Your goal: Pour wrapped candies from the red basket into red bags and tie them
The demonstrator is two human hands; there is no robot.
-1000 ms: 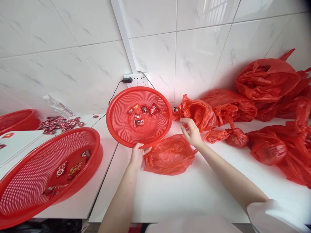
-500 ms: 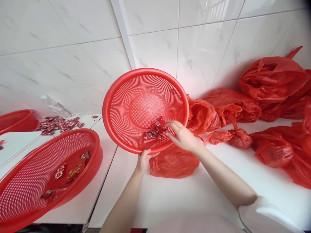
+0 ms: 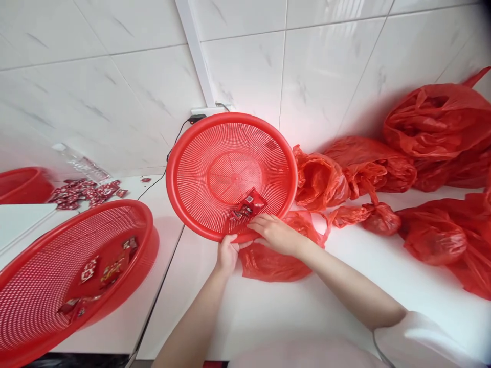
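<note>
Basket (image 3: 233, 166) tilted over bench (image 3: 268, 312), partly hiding bag (image 3: 274, 266); packets (image 3: 252, 199) gathered inside basket's near side. Left hand (image 3: 229, 254) grips near rim; right hand (image 3: 276, 234) beside packets, grip cannot be told. Basket judged light, fairly stiff: hold by rim. Packets probably slippery: pinch edges.

- Round red plastic basket (image 3: 235, 179) in the left hand (image 3: 228, 254): plain red, mesh-patterned
- Small red wrapped packets (image 3: 256, 198) near the right hand (image 3: 275, 233): dark and white print
- Crumpled translucent-red plastic bags (image 3: 433, 125) right of both hands
- Glossy white tiles (image 3: 330, 76) beyond both hands: grey veining
</note>
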